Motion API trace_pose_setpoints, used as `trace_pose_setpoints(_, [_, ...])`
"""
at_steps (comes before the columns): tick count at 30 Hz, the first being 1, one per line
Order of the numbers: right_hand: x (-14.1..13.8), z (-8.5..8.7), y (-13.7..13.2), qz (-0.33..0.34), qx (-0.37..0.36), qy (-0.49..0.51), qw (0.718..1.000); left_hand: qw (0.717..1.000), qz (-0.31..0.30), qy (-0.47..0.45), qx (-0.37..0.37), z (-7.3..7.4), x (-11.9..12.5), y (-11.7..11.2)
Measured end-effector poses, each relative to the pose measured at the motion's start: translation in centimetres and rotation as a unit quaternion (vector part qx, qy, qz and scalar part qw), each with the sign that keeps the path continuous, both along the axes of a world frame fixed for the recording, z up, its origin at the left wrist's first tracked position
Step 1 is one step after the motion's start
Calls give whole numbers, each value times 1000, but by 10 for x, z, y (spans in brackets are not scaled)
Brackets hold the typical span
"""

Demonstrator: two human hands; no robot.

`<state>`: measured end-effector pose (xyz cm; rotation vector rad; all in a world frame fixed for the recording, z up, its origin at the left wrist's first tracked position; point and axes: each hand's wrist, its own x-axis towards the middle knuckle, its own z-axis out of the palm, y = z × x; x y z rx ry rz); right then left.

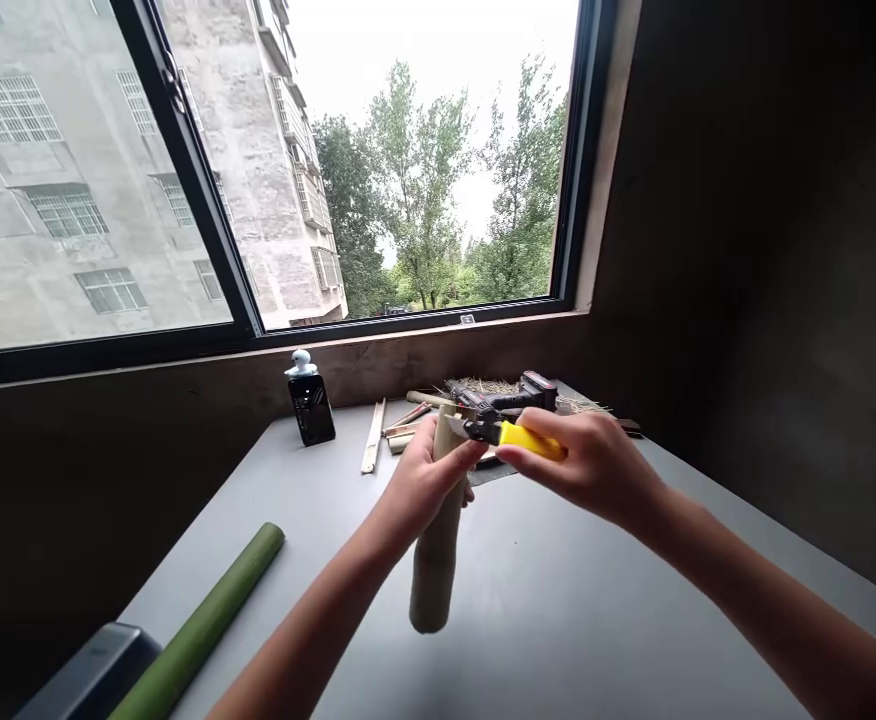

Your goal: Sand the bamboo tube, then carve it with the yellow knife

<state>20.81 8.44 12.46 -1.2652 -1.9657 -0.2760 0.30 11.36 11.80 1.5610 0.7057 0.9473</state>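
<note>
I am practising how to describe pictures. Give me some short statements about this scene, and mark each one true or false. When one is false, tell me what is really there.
1. The left hand holds a pale bamboo piece upright. True.
2. The right hand grips a yellow-handled utility knife. True.
3. A green bamboo stalk stands upright against the window. False: it lies on the grey table, at the near left.
4. The black bottle has a red top. False: a white figure sits on top of it.
5. Trees show through the window. True.
</note>
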Motion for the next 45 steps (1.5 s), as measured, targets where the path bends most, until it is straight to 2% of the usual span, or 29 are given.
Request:
trace_pose_setpoints(5, [0, 1, -4, -7, 79, -47, 996, 999, -49, -3, -14, 15, -9, -5])
trace_pose_setpoints(9, [3, 2, -3, -9, 89, -62, 994, 999, -52, -4, -1, 17, -14, -5])
trace_pose_setpoints(14, [-6, 6, -1, -13, 86, -60, 994, 998, 10, -31, 61, 9, -11, -5])
trace_pose_setpoints(20, [-18, 5, 11, -34, 157, -59, 985, 989, 69, -49, 120, 6, -11, -4])
trace_pose_setpoints(29, [-31, -1, 30, -53, 190, -50, 979, 978, 155, -43, 134, 1, -12, 3])
trace_pose_setpoints(35, [-38, -8, 44, -74, 170, -29, 982, 974, 186, -39, 125, 0, -12, 9])
trace_pose_setpoints(42, [-50, -27, 62, -89, 83, -7, 993, 977, 193, -20, 90, -6, -18, 27])
trace_pose_setpoints(45, [-43, -29, 74, -99, 45, 10, 994, 982, 180, -8, 60, -14, -14, 27])
